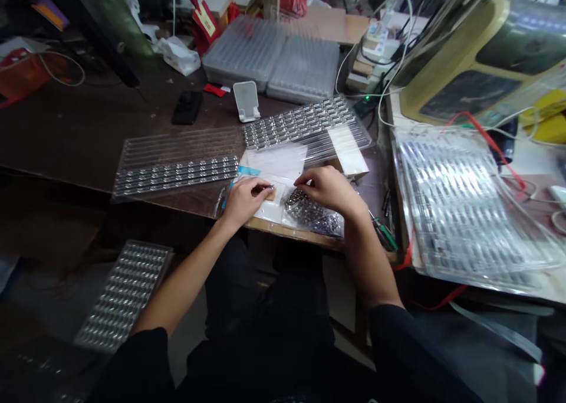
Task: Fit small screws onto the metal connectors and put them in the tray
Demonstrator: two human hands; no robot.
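Note:
My left hand point(246, 200) is closed at the front edge of the table, its fingertips pinched beside a small tan piece point(269, 195). What the fingertips hold is too small to make out. My right hand point(325, 187) hovers over the left part of a pile of small shiny metal parts point(312, 213) on clear plastic, thumb and forefinger together. Anything between them is too small to tell. White sheets point(276, 161) lie under and behind both hands. Behind them, a clear ribbed tray point(296, 121) holds rows of metal pieces, and another such tray point(177, 176) lies to the left.
A small white box point(349, 152) stands behind my right hand. Farther back are a phone stand point(246, 101), a black phone point(187, 108) and stacked clear trays point(269, 58). More filled trays point(464, 208) lie at the right. Another tray point(126, 294) sits low at the left.

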